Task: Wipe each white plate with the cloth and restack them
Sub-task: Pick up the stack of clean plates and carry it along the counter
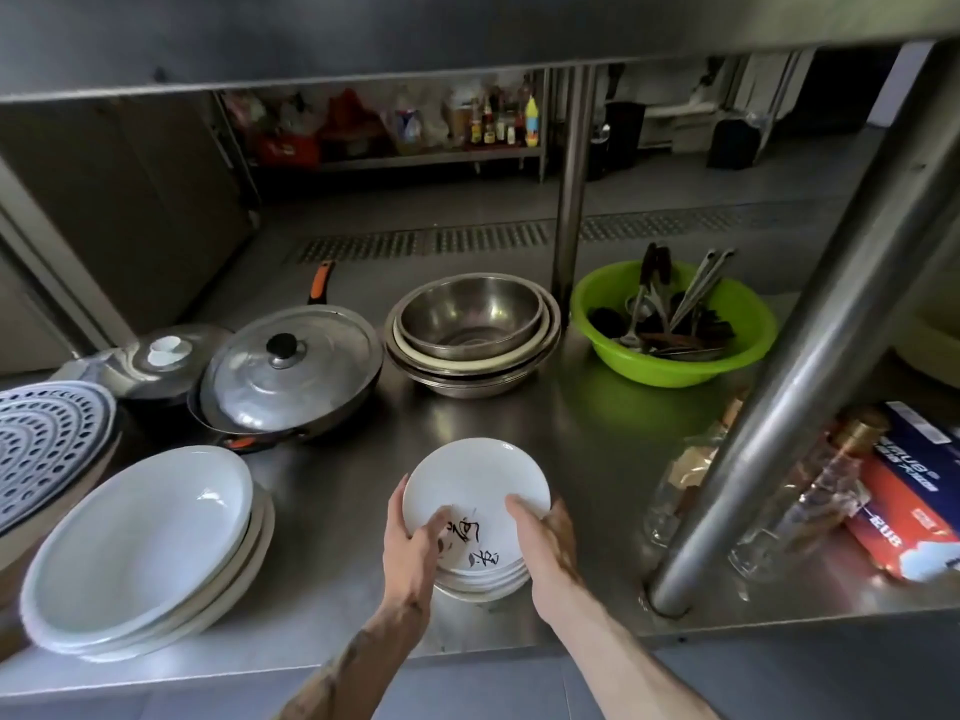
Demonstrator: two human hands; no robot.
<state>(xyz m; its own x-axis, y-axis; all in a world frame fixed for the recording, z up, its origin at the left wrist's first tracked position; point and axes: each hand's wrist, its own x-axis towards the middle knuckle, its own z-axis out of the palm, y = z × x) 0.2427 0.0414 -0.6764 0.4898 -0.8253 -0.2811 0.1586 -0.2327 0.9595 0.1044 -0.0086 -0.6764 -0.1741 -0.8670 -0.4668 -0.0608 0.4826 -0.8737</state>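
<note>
A stack of small white plates [475, 491] with black brush lettering stands on the steel lower shelf [587, 449], near its front edge. My left hand [410, 543] grips the stack's left rim, thumb lying on the top plate. My right hand [545, 543] grips the right rim, thumb on top and fingers round the outside. The top plates sit tilted toward me above the lower ones. A second stack of large white plates [150, 537] stands at the left. No cloth is in view.
Behind the plates stand a lidded pan [288, 368], nested steel bowls [470, 330] and a green basin [675, 330] of utensils. A perforated tray [47, 444] is at far left. A steel table leg [810, 366], glass bottles and a red-blue box [909, 511] crowd the right.
</note>
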